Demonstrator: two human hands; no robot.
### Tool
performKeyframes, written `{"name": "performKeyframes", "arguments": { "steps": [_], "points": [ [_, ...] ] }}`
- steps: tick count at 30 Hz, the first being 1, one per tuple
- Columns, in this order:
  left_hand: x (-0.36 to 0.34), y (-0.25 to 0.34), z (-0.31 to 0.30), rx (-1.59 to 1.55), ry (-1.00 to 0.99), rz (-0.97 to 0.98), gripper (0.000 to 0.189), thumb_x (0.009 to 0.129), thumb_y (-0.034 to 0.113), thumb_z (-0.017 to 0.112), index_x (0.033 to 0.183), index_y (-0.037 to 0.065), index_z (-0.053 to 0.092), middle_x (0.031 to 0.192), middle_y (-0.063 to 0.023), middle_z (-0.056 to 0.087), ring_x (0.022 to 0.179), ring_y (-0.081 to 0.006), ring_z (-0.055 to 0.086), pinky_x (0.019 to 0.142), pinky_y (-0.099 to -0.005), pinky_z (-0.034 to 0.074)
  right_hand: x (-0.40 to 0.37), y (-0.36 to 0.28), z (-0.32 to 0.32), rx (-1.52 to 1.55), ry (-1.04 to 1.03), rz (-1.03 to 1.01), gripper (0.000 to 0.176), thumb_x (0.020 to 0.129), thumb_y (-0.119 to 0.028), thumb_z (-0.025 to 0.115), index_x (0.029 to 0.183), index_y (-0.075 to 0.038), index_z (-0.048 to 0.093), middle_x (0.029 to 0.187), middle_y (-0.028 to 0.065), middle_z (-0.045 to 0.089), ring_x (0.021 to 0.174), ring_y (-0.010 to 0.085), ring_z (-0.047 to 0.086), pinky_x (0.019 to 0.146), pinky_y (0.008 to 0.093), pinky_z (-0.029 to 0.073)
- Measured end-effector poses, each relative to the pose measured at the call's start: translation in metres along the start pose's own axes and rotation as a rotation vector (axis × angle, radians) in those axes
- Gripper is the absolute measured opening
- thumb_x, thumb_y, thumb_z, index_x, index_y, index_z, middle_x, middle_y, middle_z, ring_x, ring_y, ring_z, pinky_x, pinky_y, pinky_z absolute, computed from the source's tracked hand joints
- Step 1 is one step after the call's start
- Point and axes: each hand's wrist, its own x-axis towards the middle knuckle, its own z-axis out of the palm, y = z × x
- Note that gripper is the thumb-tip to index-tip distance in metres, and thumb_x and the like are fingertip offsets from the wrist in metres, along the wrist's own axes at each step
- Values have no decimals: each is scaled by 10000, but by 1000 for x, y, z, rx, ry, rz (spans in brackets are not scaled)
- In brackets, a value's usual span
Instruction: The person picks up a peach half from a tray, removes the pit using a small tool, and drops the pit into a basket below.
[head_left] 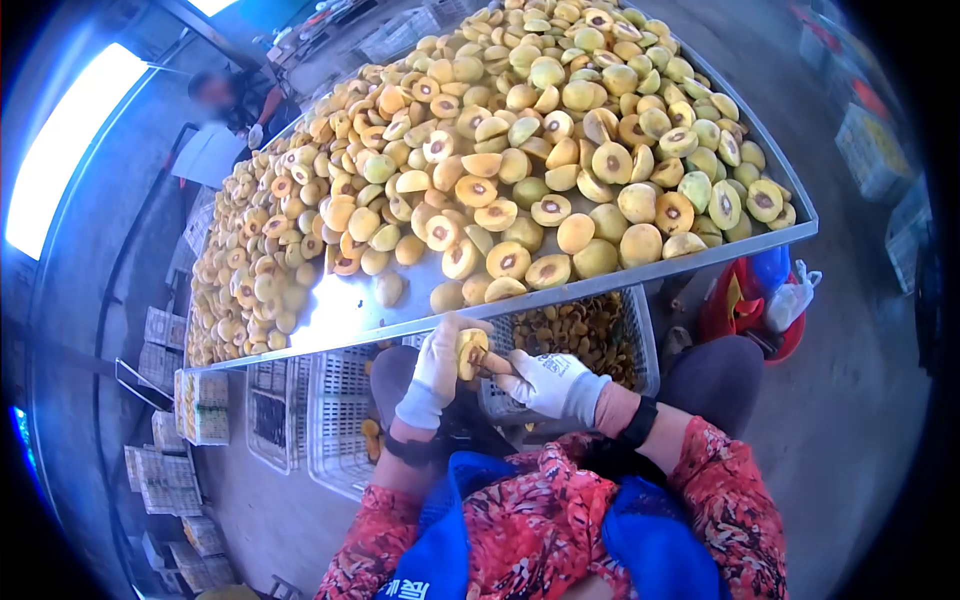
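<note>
My left hand (438, 362), in a white glove, grips a halved yellow fruit (471, 354) just below the table's front edge. My right hand (550, 383), also gloved, is closed on a brownish handle-like tool (497, 364) whose far end meets the cut face of the fruit; its tip is hidden. Above both hands, a metal table (560, 296) bears a large heap of yellow fruit halves (480, 190), many with brown centres showing. Under the table edge, a crate (646, 345) holds small dark brown-orange pieces (580, 330).
A white crate (340, 425) with a few fruit pieces stands left of my legs, beside another crate (272, 410). A red bucket (722, 312) with bags is at the right. More crates (168, 485) line the left floor. Another person (240, 105) is at the far left.
</note>
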Motion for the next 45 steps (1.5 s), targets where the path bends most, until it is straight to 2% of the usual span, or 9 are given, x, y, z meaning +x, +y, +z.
{"name": "performKeyframes", "arguments": {
  "steps": [3,6,14,19,27,31,33,39,45],
  "points": [
    [-3,-8,17,-127,238,201,595,1000,514,296,1237,19,525,985,-98,644,664,-127,615,490,-226,472,4,8,24,210,255,-132,446,971,-486,446,1047,-52,512,684,179,624,572,346,628,500,414,477],
    [7,-38,32,243,454,641,403,972,273,528,1270,2,502,1054,-84,624,836,-127,601,731,-250,508,-9,-31,-3,1121,-87,244,424,985,-475,461,1058,-61,513,652,-9,512,444,73,437,407,215,370],
    [4,-33,17,282,197,590,299,939,253,591,1142,35,608,941,-118,676,884,-192,665,788,-309,520,-15,-24,-16,901,-270,308,460,966,-535,461,947,-76,488,535,-9,416,365,76,343,337,229,261],
    [17,-52,33,-417,126,526,549,933,515,540,1175,28,608,990,-41,649,830,-99,613,734,-247,504,-20,-24,5,1538,-504,259,537,972,-583,379,916,-79,558,461,-33,276,328,80,236,318,229,234],
    [6,-25,21,-887,456,292,376,974,428,515,1152,102,570,871,-29,607,628,-124,590,490,-251,492,-5,8,66,474,295,-158,392,985,-471,458,890,-96,521,536,-2,438,369,152,368,364,286,328],
    [-36,1,-70,-420,876,525,304,992,339,495,1128,85,592,892,-58,629,679,-131,600,531,-234,490,-8,-18,26,1371,-222,771,589,890,-690,449,897,-103,500,503,-41,265,356,88,261,354,258,179],
    [-50,-20,-144,614,1139,651,337,971,317,499,1035,26,658,909,-115,636,780,-220,617,685,-333,504,-7,-22,22,1369,-140,865,588,896,-659,478,947,-75,514,503,-48,282,363,92,255,357,260,195],
    [-2,27,-167,1142,748,-72,441,912,460,473,1102,102,648,1110,-174,646,1086,-336,595,902,-445,472,4,-26,18,1226,-77,701,673,900,-688,427,919,-20,504,519,-5,360,383,114,303,385,264,250],
    [115,5,-174,1409,480,30,587,810,456,624,1284,134,497,1111,-181,650,1091,-328,608,896,-439,485,7,-23,14,1175,28,538,594,954,-590,427,983,-7,531,557,11,436,402,106,401,377,245,323]
  ]
}}
